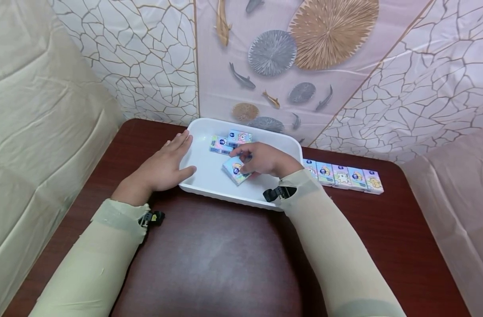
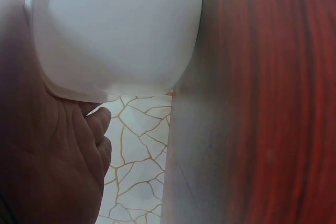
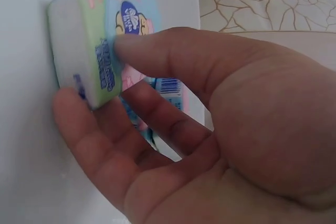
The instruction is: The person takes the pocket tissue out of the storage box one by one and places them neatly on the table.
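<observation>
A white rectangular tray (image 1: 209, 187) stands on the dark red table (image 1: 209, 259). My right hand (image 1: 261, 159) is inside it and pinches a small pastel tissue pack (image 1: 234, 170) between thumb and fingers; the right wrist view shows that tissue pack (image 3: 94, 45) held at its edge by my right hand (image 3: 173, 129). Two more packs (image 1: 230, 141) lie at the tray's far side. My left hand (image 1: 164, 165) rests flat against the tray's left rim, fingers straight; in the left wrist view my left hand (image 2: 47, 156) touches the tray (image 2: 115, 30) from outside.
A row of several tissue packs (image 1: 342, 176) lies on the table right of the tray. A patterned backdrop (image 1: 273, 61) rises just behind the tray, and cream sheets (image 1: 35, 123) hang on both sides.
</observation>
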`<state>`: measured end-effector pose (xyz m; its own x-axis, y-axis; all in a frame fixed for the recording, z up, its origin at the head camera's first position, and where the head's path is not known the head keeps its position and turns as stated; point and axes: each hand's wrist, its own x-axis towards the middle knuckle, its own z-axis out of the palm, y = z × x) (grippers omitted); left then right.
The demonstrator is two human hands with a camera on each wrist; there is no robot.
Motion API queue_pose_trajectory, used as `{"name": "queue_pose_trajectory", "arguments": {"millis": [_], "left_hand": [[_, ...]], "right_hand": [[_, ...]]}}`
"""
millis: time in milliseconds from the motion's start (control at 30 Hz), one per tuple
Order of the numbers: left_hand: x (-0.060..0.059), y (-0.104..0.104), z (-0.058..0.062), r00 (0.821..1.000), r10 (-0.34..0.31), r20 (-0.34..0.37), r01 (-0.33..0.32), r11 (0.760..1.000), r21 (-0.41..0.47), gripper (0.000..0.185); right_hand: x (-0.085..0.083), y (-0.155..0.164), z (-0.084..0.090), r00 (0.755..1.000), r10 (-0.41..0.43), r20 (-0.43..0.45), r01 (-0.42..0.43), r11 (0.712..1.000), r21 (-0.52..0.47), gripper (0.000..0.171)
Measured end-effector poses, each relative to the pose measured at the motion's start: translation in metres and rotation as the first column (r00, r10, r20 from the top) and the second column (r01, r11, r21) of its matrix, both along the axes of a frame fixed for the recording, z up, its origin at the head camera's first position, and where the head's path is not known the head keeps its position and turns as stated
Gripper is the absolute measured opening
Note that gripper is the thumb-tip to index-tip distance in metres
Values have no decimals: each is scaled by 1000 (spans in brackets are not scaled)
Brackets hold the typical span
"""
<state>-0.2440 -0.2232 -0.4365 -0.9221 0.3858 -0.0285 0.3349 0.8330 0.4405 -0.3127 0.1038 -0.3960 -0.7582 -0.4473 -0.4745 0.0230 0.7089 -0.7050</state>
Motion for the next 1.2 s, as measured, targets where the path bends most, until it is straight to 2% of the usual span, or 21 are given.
{"name": "queue_pose_trajectory", "arguments": {"millis": [400,767,1033,1200], "left_hand": [[0,-2,0,1000,5,14,-5,1000,-4,95],[0,-1,1,1000,5,18,-5,1000,-7,95],[0,0,2,1000,1,18,-1,1000,-9,95],[0,0,2,1000,-2,11,2,1000,-6,95]], "right_hand": [[6,4,25,994,59,-95,-55,997,45,53],[24,14,42,984,52,-168,-58,998,-29,53],[39,31,50,975,34,-220,-42,999,-33,53],[48,46,54,974,-24,-226,18,999,-30,52]]}}
